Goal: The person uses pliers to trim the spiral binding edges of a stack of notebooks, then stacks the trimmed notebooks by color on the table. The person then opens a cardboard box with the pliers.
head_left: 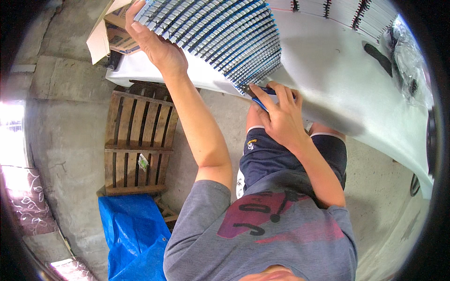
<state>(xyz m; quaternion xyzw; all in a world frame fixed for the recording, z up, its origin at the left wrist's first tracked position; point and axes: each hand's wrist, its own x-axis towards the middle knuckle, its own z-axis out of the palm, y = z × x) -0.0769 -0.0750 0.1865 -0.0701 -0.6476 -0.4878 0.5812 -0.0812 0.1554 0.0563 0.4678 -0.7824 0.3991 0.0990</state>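
Note:
A thick stack of wire-bound notebooks (220, 37) lies at the top of the head view, with rows of dark and blue coil bindings facing me. My left hand (159, 49) grips its left end, the fingers reaching up along the edge and partly cut off by the frame. At the stack's near right corner, my right hand (281, 110) is closed round a pair of blue-handled pliers (260, 102). Their dark jaws touch or nearly touch the end of a binding; exactly what is between them is too small to tell.
The white-covered table (323, 70) curves away to the right. Beyond are more bound stacks (347, 11), a dark flat object (377, 58) and clear plastic wrap (410, 65). An open cardboard box (123, 33) stands far left, a wooden pallet (140, 122) and blue tarp (131, 234) below.

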